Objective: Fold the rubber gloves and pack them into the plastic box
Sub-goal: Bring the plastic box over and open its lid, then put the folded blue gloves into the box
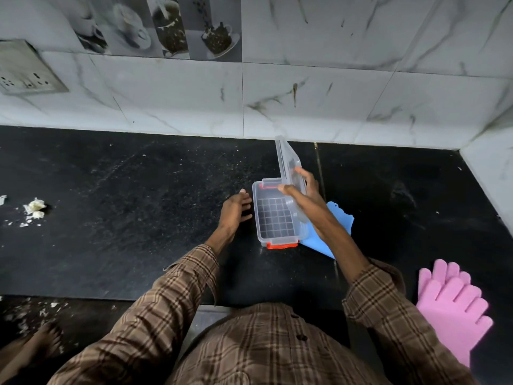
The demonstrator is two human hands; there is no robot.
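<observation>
Now, from the head view, we look down on a black speckled stone surface (125, 204) that meets a white marbled tile wall (319, 101) at its far edge. Near the middle, toward that far edge, stands a clear rectangular plastic box (274, 220) with a gridded floor and red-orange latches; we see nothing lying in it. Its clear lid (288, 165) is tilted up along the box's right side. We see our right hand (301, 187) closed on this lid, thumb on the near face and fingers wrapped behind it. Our left hand (236, 208) rests just beside the box's left wall, fingers loosely spread and curled, holding nothing; whether the fingertips touch the box we cannot tell.

A flat blue rubber glove (337, 220) lies on the surface at the box's right side, partly hidden under our right forearm and the box. Two pink rubber gloves (455, 304), one stacked on the other with fingers pointing away from us, lie near the surface's front right corner, well apart from the box. Neither pair looks folded.

At the left edge of the surface lie pale crumbs and a small whitish scrap (34, 205). On the wall at upper left sits a grey socket plate (25, 70). Brown checked sleeves (166, 298) cover both arms.
</observation>
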